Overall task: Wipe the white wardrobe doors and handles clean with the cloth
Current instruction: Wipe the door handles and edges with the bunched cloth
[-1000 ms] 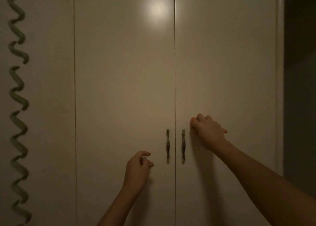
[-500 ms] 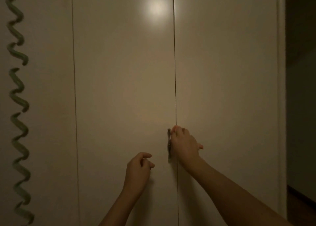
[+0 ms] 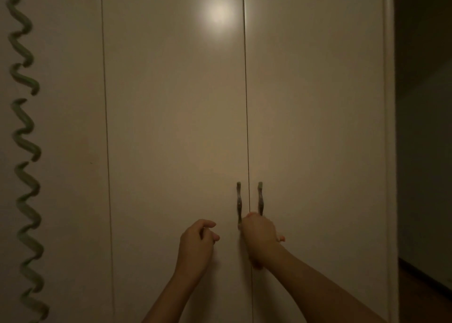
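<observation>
Two white wardrobe doors, the left door (image 3: pixel 176 127) and the right door (image 3: pixel 315 127), meet at a centre seam. A slim dark handle (image 3: pixel 239 200) sits left of the seam and its twin (image 3: pixel 260 198) sits right of it. My right hand (image 3: pixel 259 234) is curled in a fist over the lower ends of both handles. Small pinkish bits of a cloth (image 3: pixel 255 266) show at the edge of the fist; the rest is hidden. My left hand (image 3: pixel 197 244) hovers close to the left door with loosely curled fingers, holding nothing.
A green wavy decoration (image 3: pixel 25 151) runs down the panel at the far left. The wardrobe's right edge (image 3: pixel 389 151) borders a dark room, with wooden floor (image 3: pixel 425 293) at the bottom right. A light reflection (image 3: pixel 217 14) glows high on the left door.
My right hand slid left from the right door onto the handles, then down to their lower ends. My left hand has barely moved.
</observation>
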